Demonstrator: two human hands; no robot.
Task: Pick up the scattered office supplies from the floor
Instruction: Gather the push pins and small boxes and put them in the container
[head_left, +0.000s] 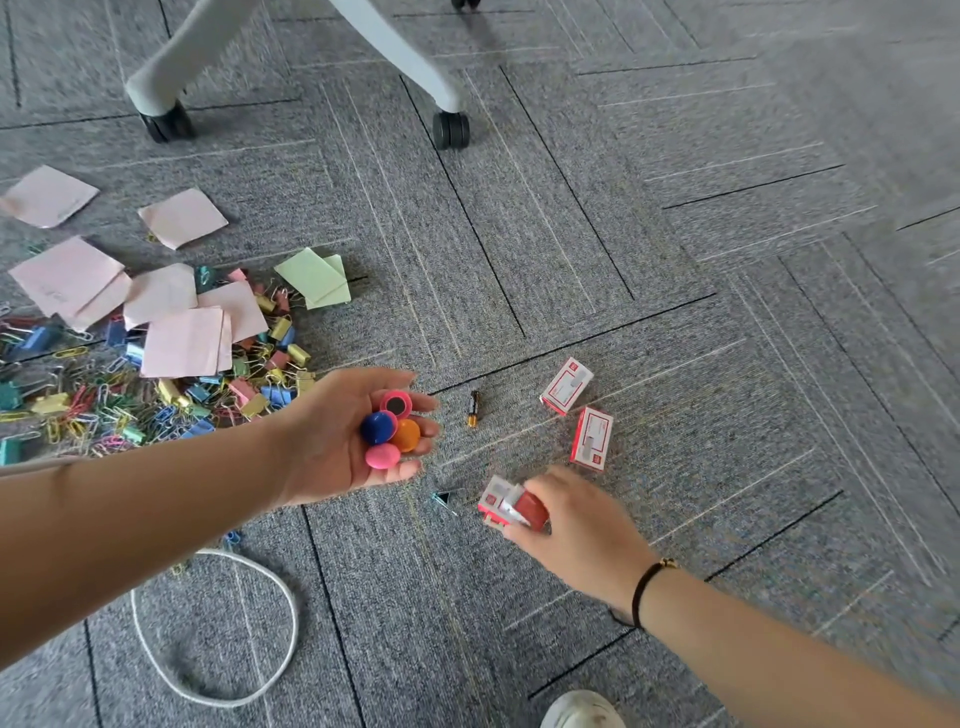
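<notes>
My left hand is palm up above the carpet and cups several round magnets: pink, blue, orange and one showing its dark back. My right hand is low over the floor and pinches a red magnet right beside a red-and-white staple box. Two more staple boxes lie just beyond. A small battery and a single binder clip lie between my hands.
A heap of coloured binder clips and paper clips with pink sticky notes and green notes covers the left. A white cord loop lies near me. Chair legs on castors stand ahead. My shoe is at the bottom.
</notes>
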